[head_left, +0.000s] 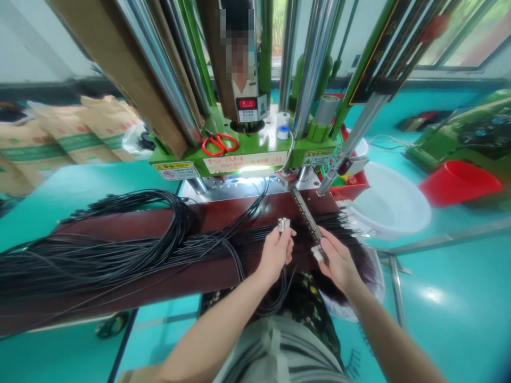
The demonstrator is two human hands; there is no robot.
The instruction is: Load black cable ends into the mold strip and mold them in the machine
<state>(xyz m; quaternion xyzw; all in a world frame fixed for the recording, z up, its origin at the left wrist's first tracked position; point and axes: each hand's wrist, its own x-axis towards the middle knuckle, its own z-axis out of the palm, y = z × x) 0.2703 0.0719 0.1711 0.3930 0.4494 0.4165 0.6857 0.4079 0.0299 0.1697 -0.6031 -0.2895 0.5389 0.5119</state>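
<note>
My left hand [275, 254] is closed around a small bunch of metal cable connectors [283, 224], with black cables hanging below it. My right hand [336, 256] grips the near end of a slotted metal bar [306, 214], whose far end reaches to the machine's metal bed. By the right fingertips there is a small white piece [318, 253], too blurred to name. Black cables [151, 250] lie in a thick bundle across the dark red table [167, 292], and some run up into the lit gap under the green press [255, 159].
Orange-handled scissors [220, 144] and a blue-and-white spool [283, 132] lie on the press. At the right stand a white basin [393, 202], a red bucket [459, 183] and a lined bin [371, 282]. Paper sacks [75, 127] are at the left; steel columns rise ahead.
</note>
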